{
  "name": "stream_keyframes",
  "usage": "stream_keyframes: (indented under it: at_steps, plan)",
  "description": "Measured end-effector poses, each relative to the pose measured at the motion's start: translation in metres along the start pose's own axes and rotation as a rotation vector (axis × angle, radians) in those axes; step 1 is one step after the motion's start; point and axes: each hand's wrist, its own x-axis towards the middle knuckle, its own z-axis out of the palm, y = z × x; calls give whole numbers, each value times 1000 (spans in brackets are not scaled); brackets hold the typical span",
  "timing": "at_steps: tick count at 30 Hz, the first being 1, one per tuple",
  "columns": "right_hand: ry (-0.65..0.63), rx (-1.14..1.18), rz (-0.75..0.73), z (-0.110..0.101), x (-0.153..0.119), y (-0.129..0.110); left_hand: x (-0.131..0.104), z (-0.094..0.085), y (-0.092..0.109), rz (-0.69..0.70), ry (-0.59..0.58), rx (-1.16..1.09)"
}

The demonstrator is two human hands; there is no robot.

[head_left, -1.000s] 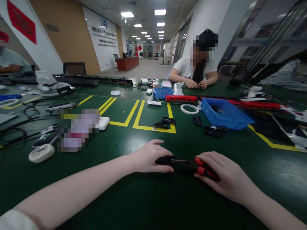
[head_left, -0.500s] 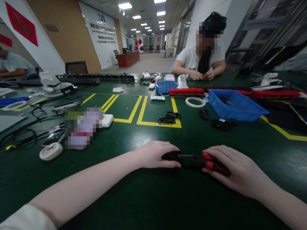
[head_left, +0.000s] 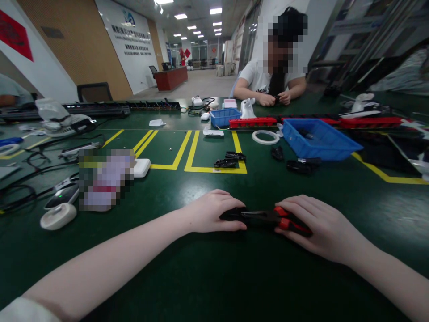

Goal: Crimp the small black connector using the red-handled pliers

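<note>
My right hand is wrapped round the red and black handles of a pair of pliers, whose jaws point left. A small black plastic part is gripped between the thumb and fingers of my left hand. The pliers' dark jaws reach up to this part; exactly how they meet is too dark to tell. Both hands are low over the green table. Beyond them, a few similar black parts lie by a yellow-taped rectangle, and more black parts lie farther right.
A blue bin holding dark pieces stands at the right, near a white ring. On the left are a phone, a white case, a white tape roll and cables. A person sits across the table.
The whole view has shifted slightly, so things appear farther left and a little higher. Both hands keep their hold on the pliers and the black part.
</note>
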Motion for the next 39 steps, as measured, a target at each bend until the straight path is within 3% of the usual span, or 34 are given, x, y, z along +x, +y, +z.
stream_keyframes:
  at_steps: [26, 39]
  plan:
    - [10, -49, 17, -8, 2, -4, -2, 3, -1, -78, 9, 139]
    - [49, -25, 72, -12, 4, -8, 0, 1, 9, -32, -21, 168]
